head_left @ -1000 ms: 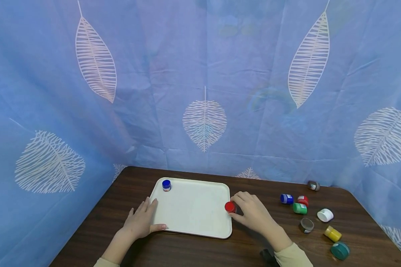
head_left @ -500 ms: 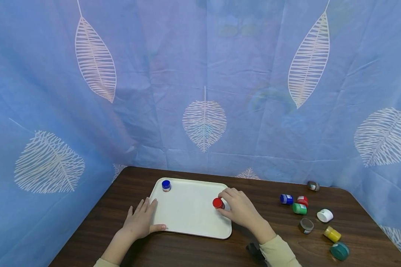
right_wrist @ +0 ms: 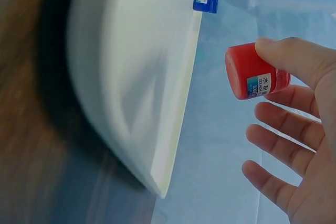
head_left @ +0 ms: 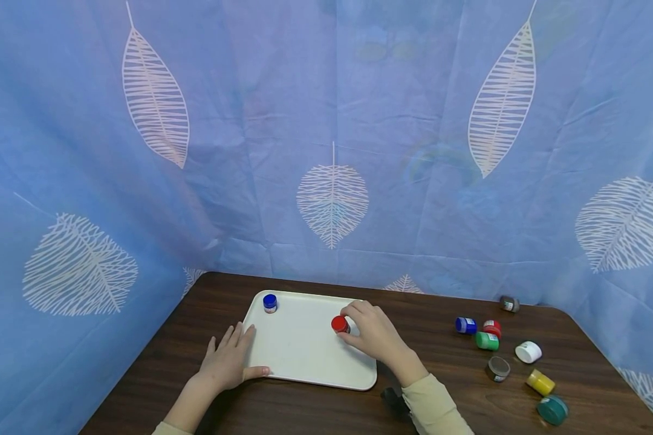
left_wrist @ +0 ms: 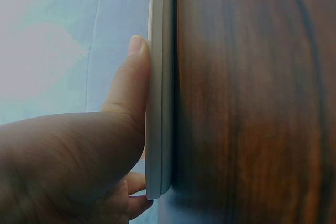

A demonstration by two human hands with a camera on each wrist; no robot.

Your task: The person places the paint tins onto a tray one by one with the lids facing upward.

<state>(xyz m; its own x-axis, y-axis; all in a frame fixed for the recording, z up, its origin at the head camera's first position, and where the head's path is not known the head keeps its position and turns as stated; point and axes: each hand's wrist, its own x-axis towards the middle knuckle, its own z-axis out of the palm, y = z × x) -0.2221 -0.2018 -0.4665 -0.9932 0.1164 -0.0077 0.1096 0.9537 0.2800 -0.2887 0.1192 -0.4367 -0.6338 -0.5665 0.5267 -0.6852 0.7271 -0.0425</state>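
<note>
Red jar (head_left: 340,324), held above a pale tray (head_left: 310,356). The right grip (head_left: 374,332) is closed only to the jar's width, thumb and forefinger on its sides, the other fingers extended and clear of it. So light a pinch presumably suits a small, rigid body and leaves its lid visible. In the right wrist view the jar hangs apart from the tray, touching only the grip.

The left grip (head_left: 223,365) is spread wide and grasps nothing: its fingers lie at the left rim and its thumb along the near one, probably to keep the tray from sliding on the wooden surface (head_left: 435,320). A blue jar (head_left: 270,303) stands upright by the tray's far left corner, well apart from the red one.

From where one stands in the room, a loose cluster is seen to the right, including a green jar (head_left: 487,341), a white jar (head_left: 529,352) and a yellow jar (head_left: 540,382). It lies on the right arm's side, which may explain why that grip holds while the other braces.
</note>
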